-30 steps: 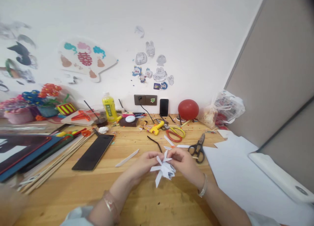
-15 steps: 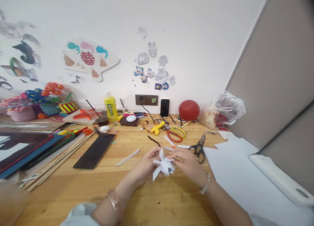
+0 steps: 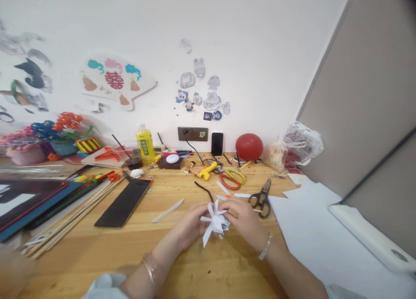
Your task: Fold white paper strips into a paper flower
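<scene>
A folded white paper piece with several pointed strips fanning out is held between both hands, above the wooden table. My left hand grips it from the left side, its fingers partly behind the paper. On the right, my right hand has its fingers closed at the paper's upper right edge. Black-handled scissors lie just beyond my right hand. Loose white paper strips rest on the table to the left and behind the hands.
A black tablet-like slab and wooden sticks lie left. Behind are a yellow glue gun, red-and-yellow-handled scissors, a yellow bottle and a red balloon. White sheets cover the right side.
The paper piece has turned slightly in the hands and its strips look more spread. My right hand has shifted a little, and a thin light stick now shows beside it. The view has moved slightly.
</scene>
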`<state>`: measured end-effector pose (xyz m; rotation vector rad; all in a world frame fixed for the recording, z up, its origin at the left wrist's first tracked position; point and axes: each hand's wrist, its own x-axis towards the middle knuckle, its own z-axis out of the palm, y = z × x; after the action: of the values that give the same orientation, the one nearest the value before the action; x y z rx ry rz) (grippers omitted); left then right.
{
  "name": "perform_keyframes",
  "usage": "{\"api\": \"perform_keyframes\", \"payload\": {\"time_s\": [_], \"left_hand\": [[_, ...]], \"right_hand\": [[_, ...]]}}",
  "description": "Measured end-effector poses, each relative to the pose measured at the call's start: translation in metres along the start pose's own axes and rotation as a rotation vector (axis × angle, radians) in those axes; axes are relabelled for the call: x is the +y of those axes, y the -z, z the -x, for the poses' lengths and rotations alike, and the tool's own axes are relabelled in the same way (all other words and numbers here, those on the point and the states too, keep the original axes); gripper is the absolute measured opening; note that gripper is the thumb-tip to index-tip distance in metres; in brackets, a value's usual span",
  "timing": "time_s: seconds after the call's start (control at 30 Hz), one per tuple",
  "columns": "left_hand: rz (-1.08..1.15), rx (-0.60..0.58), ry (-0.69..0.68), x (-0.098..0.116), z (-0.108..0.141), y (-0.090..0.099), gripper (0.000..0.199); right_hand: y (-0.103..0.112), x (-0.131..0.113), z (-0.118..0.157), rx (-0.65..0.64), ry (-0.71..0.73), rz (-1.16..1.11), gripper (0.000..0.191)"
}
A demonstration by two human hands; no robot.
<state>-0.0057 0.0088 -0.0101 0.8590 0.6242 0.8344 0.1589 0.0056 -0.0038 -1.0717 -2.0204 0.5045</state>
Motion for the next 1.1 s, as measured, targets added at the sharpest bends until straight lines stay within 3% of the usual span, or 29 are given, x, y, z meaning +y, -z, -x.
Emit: {"api": "perform_keyframes", "payload": {"time_s": [0.1, 0.37, 0.6, 0.7, 0.77, 0.9, 1.0, 1.1], "left_hand": [[-0.011, 0.015, 0.045, -0.006, -0.003, 0.003, 0.012], [-0.08, 0.139, -0.132, -0.007, -0.007, -0.001, 0.028], [-0.104, 0.245, -0.233, -0.002, -0.003, -0.007, 0.03], [-0.328, 0.249, -0.413, 0.002, 0.0, -0.003, 0.024], [-0.65, 0.239, -0.607, 0.007, 0.004, -0.001, 0.016], [-1.175, 0.21, -1.004, 0.01, 0.013, 0.0, 0.013], [-1.334, 0.211, -1.191, 0.005, 0.016, 0.002, 0.018], [-1.382, 0.218, -1.301, 0.0, 0.016, 0.002, 0.021]], "right_hand": [[0.0, -0.001, 0.0, -0.018, 0.007, 0.0, 0.015], [0.007, 0.0, -0.002, -0.038, -0.041, -0.053, 0.015], [0.016, -0.003, -0.003, -0.093, 0.161, -0.062, 0.022], [0.021, -0.004, -0.002, -0.107, 0.273, -0.059, 0.022], [0.022, -0.004, -0.001, -0.077, 0.282, -0.113, 0.021], [0.017, -0.006, 0.001, 0.063, 0.038, -0.318, 0.023], [0.006, -0.008, 0.001, 0.044, -0.18, -0.502, 0.031], [-0.003, -0.009, 0.001, 0.007, -0.279, -0.58, 0.036]]}}
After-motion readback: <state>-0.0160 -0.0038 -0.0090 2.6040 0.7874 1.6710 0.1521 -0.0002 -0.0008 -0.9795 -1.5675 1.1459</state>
